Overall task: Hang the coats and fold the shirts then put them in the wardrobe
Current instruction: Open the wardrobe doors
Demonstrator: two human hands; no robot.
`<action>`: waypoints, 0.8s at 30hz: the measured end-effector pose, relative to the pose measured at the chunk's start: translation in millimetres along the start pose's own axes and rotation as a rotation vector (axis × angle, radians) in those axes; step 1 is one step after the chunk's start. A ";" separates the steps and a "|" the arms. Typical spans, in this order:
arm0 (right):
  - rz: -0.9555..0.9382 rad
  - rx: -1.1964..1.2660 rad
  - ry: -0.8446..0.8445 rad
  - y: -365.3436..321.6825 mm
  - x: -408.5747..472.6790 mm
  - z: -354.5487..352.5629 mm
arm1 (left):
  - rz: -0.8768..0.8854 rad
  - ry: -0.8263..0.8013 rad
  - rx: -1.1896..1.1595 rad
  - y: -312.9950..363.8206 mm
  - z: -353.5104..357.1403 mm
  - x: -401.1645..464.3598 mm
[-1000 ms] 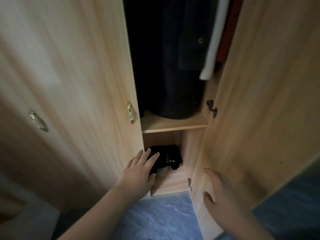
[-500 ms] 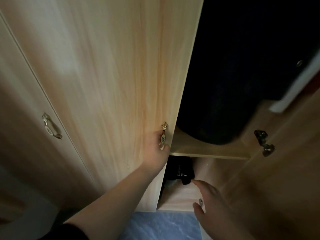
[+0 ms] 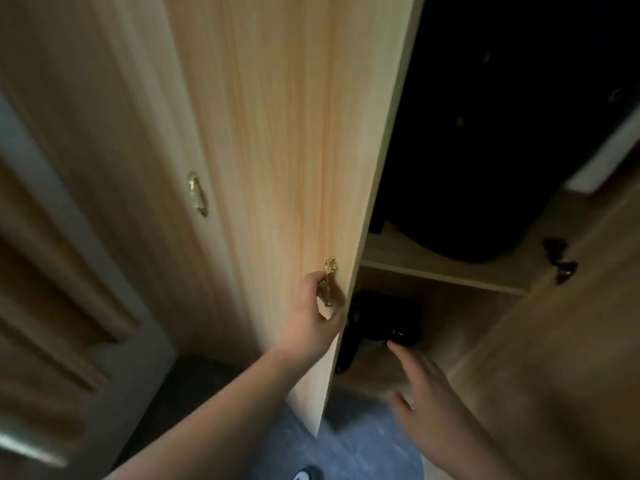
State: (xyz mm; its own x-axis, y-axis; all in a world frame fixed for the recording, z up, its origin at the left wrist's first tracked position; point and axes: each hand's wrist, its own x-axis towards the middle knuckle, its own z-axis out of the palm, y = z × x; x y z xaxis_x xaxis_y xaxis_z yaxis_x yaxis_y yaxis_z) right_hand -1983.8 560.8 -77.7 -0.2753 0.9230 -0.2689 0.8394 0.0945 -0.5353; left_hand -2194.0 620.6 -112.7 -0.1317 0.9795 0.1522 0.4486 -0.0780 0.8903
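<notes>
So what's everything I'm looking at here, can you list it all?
wardrobe door: one, light wood, partly open, left of the gap
door handle: one, gold, near that door's edge
second handle: one, gold, on the panel further left
hanging clothes: dark, upper compartment; number unclear
shelf: one, light wood, below the hanging clothes
folded garment: black, lower compartment
right door: one, wood, open
hinge: one, dark metal, on the right door
floor: blue-grey
left hand: grips the door handle
right hand: fingers straight, reaching toward the folded garment
</notes>
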 end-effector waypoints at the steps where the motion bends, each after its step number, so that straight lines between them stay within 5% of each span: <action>1: -0.010 0.006 -0.025 -7.5 -6.7 7.1 | -0.019 0.001 0.032 -4.6 -13.5 -15.8; 14: -0.327 -0.167 -0.108 -145.6 -17.8 90.7 | -0.112 0.217 0.108 -58.9 -185.9 -105.9; 24: -0.235 -0.269 0.087 -188.3 -42.6 137.3 | -0.065 0.160 0.009 -107.7 -285.3 -110.9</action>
State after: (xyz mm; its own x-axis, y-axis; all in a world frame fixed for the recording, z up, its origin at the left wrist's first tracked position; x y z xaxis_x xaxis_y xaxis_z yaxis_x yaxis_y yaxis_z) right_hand -2194.4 452.5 -75.4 -0.4437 0.8918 -0.0881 0.8544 0.3913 -0.3417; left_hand -2479.9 467.5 -103.1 -0.2995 0.9404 0.1610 0.4425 -0.0127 0.8967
